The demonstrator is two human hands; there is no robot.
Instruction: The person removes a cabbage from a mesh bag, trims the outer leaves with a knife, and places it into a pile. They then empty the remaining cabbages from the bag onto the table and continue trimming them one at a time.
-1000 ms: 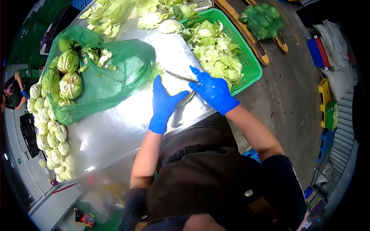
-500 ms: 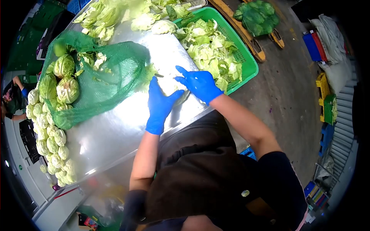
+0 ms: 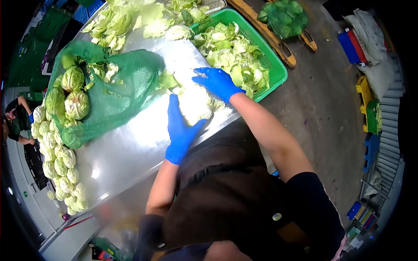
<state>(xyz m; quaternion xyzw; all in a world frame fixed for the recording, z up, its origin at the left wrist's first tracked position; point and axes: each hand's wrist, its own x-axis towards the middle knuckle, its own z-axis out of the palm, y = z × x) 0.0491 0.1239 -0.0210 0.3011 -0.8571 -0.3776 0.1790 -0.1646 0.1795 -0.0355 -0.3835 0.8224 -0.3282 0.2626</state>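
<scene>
My left hand [image 3: 180,130], in a blue glove, rests against the near-left side of a pale cabbage [image 3: 194,106] on the metal table [image 3: 126,150]; its thumb is spread from the fingers. My right hand [image 3: 217,83], also gloved in blue, is just beyond the cabbage at its right, with fingers extended over pale leaf pieces. Neither hand is closed round anything. A loose green leaf [image 3: 167,80] lies beyond my left fingertips. Glare washes out part of the cabbage.
A green net [image 3: 130,82] with whole cabbages [image 3: 77,104] lies left, beside a row of pale cabbages [image 3: 59,167]. Leaves [image 3: 109,26] are heaped at the back. A green crate [image 3: 278,78] of leaves stands right. A co-worker [image 3: 19,115] is at far left.
My right hand has moved slightly up and left, off the cabbage, uncovering more of it. My left hand has shifted slightly down along its side.
</scene>
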